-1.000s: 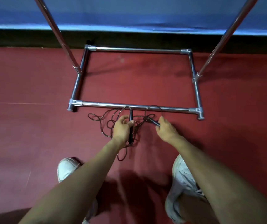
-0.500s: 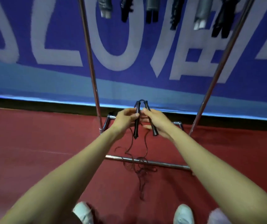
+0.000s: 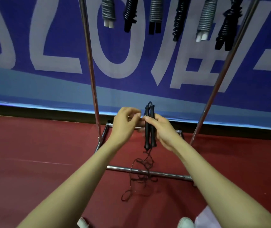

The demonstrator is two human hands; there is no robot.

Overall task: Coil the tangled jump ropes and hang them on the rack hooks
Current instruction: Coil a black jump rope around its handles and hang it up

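Observation:
My right hand [image 3: 162, 130] grips the two black handles [image 3: 150, 127] of a jump rope, held together and upright at chest height. The thin dark rope [image 3: 141, 175] hangs from the handles' lower ends and lies tangled on the red floor across the rack's front base bar [image 3: 167, 174]. My left hand [image 3: 125, 124] is just left of the handles with its fingers curled and its fingertips near my right thumb; whether it pinches anything is unclear. Several coiled ropes [image 3: 155, 14] hang from the top of the rack.
The rack's left upright [image 3: 90, 63] and slanted right upright [image 3: 221, 76] rise on either side of my hands. A blue banner [image 3: 49, 46] covers the wall behind. My shoes [image 3: 185, 222] show at the bottom edge on the red floor.
I have stood up from the floor, lifting the handles. Each hand held one handle; now both handles sit together in my right hand and my left hand has come off its handle.

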